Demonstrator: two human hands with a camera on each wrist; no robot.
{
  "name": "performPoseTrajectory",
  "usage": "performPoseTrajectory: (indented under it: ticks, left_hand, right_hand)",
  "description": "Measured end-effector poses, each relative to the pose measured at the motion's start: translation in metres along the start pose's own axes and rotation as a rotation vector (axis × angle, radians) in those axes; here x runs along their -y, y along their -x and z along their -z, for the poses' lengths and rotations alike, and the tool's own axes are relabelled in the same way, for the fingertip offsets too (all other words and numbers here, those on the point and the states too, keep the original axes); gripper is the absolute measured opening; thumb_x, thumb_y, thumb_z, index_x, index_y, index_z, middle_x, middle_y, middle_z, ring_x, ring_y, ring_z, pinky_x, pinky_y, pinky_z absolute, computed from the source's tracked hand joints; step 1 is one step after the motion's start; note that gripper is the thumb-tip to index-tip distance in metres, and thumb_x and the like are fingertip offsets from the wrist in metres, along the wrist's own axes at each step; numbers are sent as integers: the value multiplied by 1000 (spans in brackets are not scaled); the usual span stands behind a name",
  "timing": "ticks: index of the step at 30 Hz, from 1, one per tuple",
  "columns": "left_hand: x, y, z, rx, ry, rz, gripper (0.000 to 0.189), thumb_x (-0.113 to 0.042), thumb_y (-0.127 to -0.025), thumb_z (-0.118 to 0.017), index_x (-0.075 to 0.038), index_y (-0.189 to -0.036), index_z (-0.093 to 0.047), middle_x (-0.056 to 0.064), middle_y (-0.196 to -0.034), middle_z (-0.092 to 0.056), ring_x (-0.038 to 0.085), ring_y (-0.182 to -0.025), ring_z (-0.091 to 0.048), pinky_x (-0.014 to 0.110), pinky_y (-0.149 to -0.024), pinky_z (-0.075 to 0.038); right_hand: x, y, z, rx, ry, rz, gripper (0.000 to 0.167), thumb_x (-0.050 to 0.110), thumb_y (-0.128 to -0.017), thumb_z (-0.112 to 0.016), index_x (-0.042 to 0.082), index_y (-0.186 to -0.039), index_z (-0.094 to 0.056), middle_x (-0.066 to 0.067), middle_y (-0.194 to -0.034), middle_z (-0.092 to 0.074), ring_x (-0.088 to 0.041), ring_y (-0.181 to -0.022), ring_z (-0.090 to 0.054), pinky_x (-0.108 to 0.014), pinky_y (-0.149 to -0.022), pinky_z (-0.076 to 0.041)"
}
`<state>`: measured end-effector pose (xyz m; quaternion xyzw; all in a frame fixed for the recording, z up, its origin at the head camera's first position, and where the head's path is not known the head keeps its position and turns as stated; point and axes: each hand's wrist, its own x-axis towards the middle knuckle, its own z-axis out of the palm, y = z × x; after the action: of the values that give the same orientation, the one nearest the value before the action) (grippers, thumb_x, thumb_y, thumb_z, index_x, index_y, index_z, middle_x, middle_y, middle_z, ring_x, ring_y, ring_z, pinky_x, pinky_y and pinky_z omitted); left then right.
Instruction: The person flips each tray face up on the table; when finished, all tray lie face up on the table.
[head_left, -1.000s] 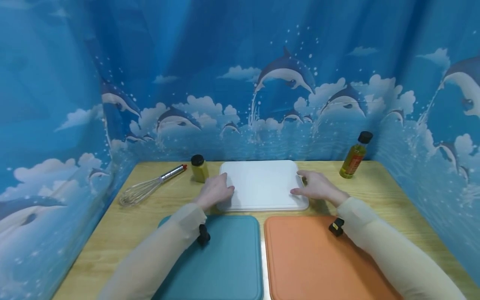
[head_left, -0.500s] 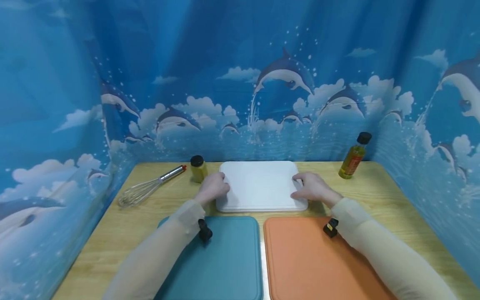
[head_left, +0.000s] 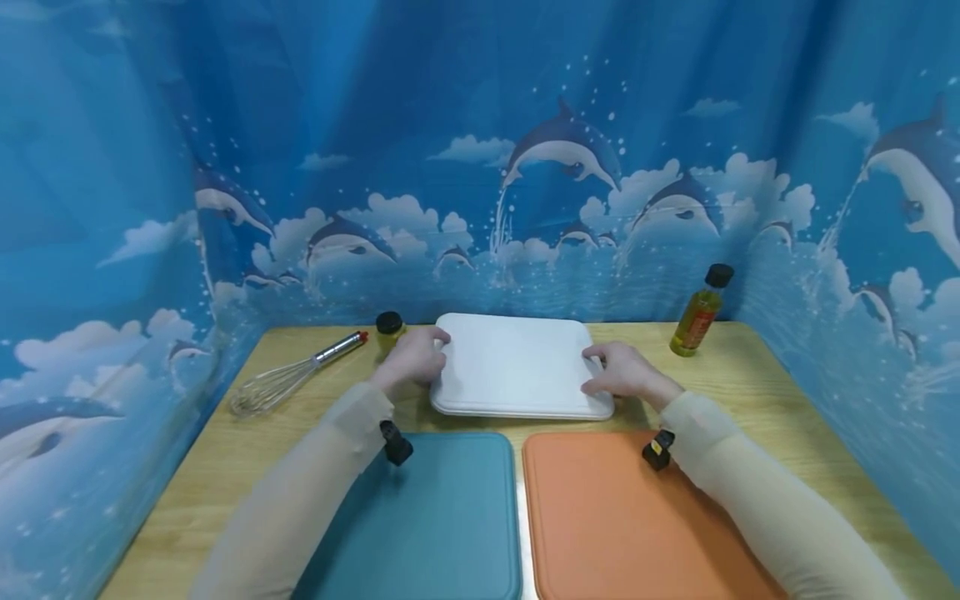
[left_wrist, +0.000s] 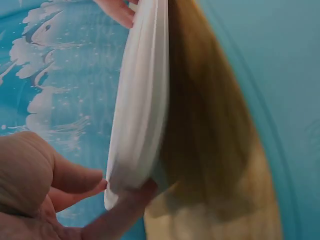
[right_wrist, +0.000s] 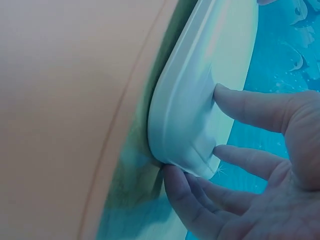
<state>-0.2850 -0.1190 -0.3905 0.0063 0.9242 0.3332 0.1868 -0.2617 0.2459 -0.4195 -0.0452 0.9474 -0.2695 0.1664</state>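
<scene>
Both hands hold a white rectangular tray-like piece (head_left: 517, 367) with rounded corners and a ridged rim. Whether it is a tray or a lid cannot be told. At its left end my left hand (head_left: 415, 358) grips the edge, with thumb above and fingers underneath in the left wrist view. My right hand (head_left: 626, 371) pinches the right end; in the right wrist view some fingertips (right_wrist: 175, 175) reach under the rim. A dark gap separates the lifted left side from the wood. Behind the left hand stands a yellow jar (head_left: 390, 332) with a black cap, partly hidden.
A teal board (head_left: 442, 517) and an orange board (head_left: 607, 517) lie side by side in front. A whisk (head_left: 300, 373) rests at the back left of the wooden table (head_left: 225, 475). An oil bottle (head_left: 697, 321) stands at the back right. Dolphin-print curtains (head_left: 450, 225) enclose the table.
The left end of the white piece has risen off the table, tilting it. My left hand has shifted up and left with it, covering more of the jar. The right hand has closed in on its edge.
</scene>
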Motion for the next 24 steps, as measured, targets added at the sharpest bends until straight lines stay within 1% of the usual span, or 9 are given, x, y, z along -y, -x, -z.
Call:
performPoseTrajectory:
  ticks: [2, 4, 7, 10, 14, 19, 24]
  left_hand:
    - [-3, 3, 6, -6, 11, -24, 59, 0, -107, -52, -12, -164, -57, 19, -176, -48, 30, -116, -72, 32, -70, -67]
    - [-6, 6, 13, -7, 30, -51, 60, 4, -106, -52, -11, -164, -57, 20, -177, -46, 32, -121, -72, 37, -75, -71]
    - [-11, 10, 22, -4, 64, -86, 59, 2, -107, -52, -11, -165, -57, 23, -173, -50, 35, -127, -72, 45, -86, -73]
    - [-15, 15, 33, 8, 127, -106, 56, -3, -111, -51, -12, -166, -56, 24, -165, -55, 37, -129, -72, 47, -90, -73]
    - [-20, 23, 47, 0, 220, -108, 52, -8, -115, -52, -15, -166, -56, 24, -159, -58, 38, -126, -74, 46, -90, -73]
    - [-29, 29, 58, -9, 292, -125, 50, -10, -116, -55, -16, -166, -57, 23, -157, -61, 33, -120, -76, 43, -88, -73]
    - [-35, 34, 67, -14, 363, -165, 51, -9, -116, -57, -15, -166, -56, 22, -150, -66, 29, -109, -78, 34, -78, -71]
  right_hand:
    - [0, 0, 2, 9, -29, -2, 81, 22, -96, -86, -2, -166, -51, -37, -168, -50, -49, -153, -53, -57, -118, -57]
    - [0, 0, 3, 17, -53, -9, 82, 21, -95, -85, -2, -166, -51, -37, -168, -48, -49, -154, -52, -56, -118, -57]
    - [2, 0, 4, 25, -75, -21, 82, 20, -95, -85, -1, -166, -51, -37, -170, -47, -50, -157, -49, -57, -122, -54]
    - [4, 0, 5, 40, -109, -32, 82, 19, -96, -84, 0, -167, -50, -36, -171, -45, -50, -160, -46, -60, -126, -51]
    - [7, -3, 6, 73, -194, -32, 82, 18, -98, -83, 2, -170, -47, -34, -175, -41, -48, -161, -45, -59, -127, -50]
    - [9, -6, 6, 112, -273, -43, 82, 17, -100, -81, 6, -172, -44, -31, -178, -38, -45, -161, -47, -55, -124, -54]
    - [11, -8, 4, 146, -351, -51, 81, 13, -102, -79, 7, -173, -42, -29, -180, -34, -45, -162, -47, -52, -118, -60]
